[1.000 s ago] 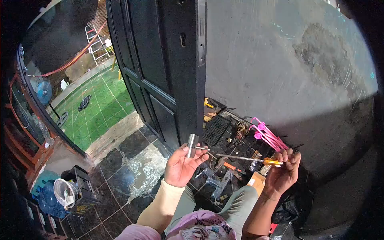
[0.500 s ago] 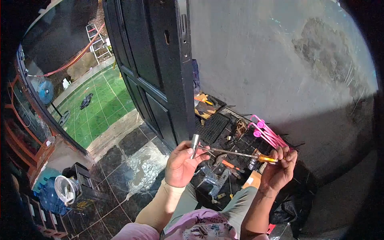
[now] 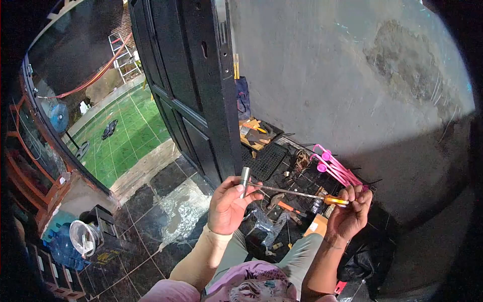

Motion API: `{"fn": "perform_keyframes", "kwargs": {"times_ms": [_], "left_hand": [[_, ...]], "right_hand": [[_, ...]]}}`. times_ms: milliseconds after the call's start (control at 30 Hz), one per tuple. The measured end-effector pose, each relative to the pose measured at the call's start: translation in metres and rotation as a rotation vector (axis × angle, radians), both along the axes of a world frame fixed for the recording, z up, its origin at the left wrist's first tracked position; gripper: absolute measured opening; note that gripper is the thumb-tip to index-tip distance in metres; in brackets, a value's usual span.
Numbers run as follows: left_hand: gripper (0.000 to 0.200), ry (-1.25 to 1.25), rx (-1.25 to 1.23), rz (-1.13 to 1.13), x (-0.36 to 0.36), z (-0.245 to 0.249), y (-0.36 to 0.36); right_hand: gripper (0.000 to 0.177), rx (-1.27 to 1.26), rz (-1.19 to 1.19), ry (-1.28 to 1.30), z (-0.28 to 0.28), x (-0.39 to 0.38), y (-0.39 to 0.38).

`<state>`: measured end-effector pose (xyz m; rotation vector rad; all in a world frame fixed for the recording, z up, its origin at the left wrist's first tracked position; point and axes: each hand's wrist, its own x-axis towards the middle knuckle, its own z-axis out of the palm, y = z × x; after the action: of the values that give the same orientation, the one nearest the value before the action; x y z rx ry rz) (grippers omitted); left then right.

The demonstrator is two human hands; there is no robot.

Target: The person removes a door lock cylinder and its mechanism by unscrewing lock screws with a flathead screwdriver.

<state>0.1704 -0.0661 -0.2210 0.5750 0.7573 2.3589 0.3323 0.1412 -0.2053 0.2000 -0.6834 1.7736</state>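
Observation:
Between the thumb and fingers of my left hand point(image 3: 224, 212) is a short, shiny metal cylinder point(image 3: 245, 177), held roughly upright. My right hand point(image 3: 349, 217) grips the amber handle of a screwdriver point(image 3: 294, 192). Its long thin shaft runs leftward to the metal cylinder, and the tip is at or against the cylinder's side; exact contact is too small to make out. Both hands are raised above my lap. Beyond them stands a dark panelled door point(image 3: 193, 108), with a keyhole-shaped cutout and a slot in its edge.
A hammer point(image 3: 289, 207) with an orange handle lies among tools on the dark tiled floor. Pink tubular parts point(image 3: 338, 170) lean by the grey wall point(image 3: 307, 75). A black tray point(image 3: 264, 160) sits near the door. Blue water bottles point(image 3: 68, 246) stand left.
My view has shifted slightly, so the door appears a little further left. Both hands keep nearly the same pose, with the screwdriver still at the metal cylinder.

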Motion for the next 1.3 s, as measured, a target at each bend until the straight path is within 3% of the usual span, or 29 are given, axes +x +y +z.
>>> {"fn": "perform_keyframes", "kwargs": {"times_ms": [233, 267, 300, 367, 467, 567, 600, 833, 1000, 1100, 1233, 1300], "left_hand": [[0.023, 0.061, -0.003, 0.122, 0.001, 0.011, -0.012], [0.023, 0.079, 0.000, 0.133, 0.000, 0.012, -0.016], [0.022, 0.097, 0.001, 0.146, -0.001, 0.014, -0.020], [0.023, 0.125, -0.007, 0.169, 0.000, 0.020, -0.024], [0.024, 0.155, 0.000, 0.198, 0.002, 0.023, -0.025], [0.022, 0.148, -0.022, 0.188, 0.003, 0.030, -0.029], [0.018, 0.135, -0.023, 0.169, 0.002, 0.033, -0.030], [0.015, 0.098, -0.073, 0.146, 0.007, 0.031, -0.028], [0.030, 0.148, -0.127, 0.125, -0.001, 0.025, -0.030], [0.041, 0.126, -0.149, 0.143, -0.002, 0.025, -0.031], [0.048, 0.119, -0.138, 0.068, -0.008, 0.018, -0.034], [0.049, 0.109, -0.180, 0.053, -0.007, 0.013, -0.034]], "right_hand": [[0.017, 0.167, -0.095, -0.539, 0.001, 0.015, -0.015], [0.023, 0.303, -0.096, -0.569, -0.005, 0.022, -0.012], [0.028, 0.411, -0.092, -0.583, -0.006, 0.026, -0.010], [0.032, 0.384, 0.060, -0.511, -0.006, 0.032, -0.012], [0.032, 0.411, -0.043, -0.516, -0.007, 0.030, -0.018], [0.033, 0.463, -0.130, -0.693, -0.005, 0.039, -0.019], [0.034, 0.381, -0.123, -0.697, 0.001, 0.037, -0.024], [0.035, 0.412, -0.069, -0.518, -0.008, 0.033, -0.017], [0.035, 0.422, -0.104, -0.817, -0.013, 0.049, -0.016], [0.035, 0.596, -0.194, -0.760, -0.009, 0.041, -0.019], [0.027, 0.456, -0.002, -0.630, -0.010, 0.038, -0.024], [0.019, 0.528, -0.103, -0.658, -0.011, 0.037, -0.026]]}}
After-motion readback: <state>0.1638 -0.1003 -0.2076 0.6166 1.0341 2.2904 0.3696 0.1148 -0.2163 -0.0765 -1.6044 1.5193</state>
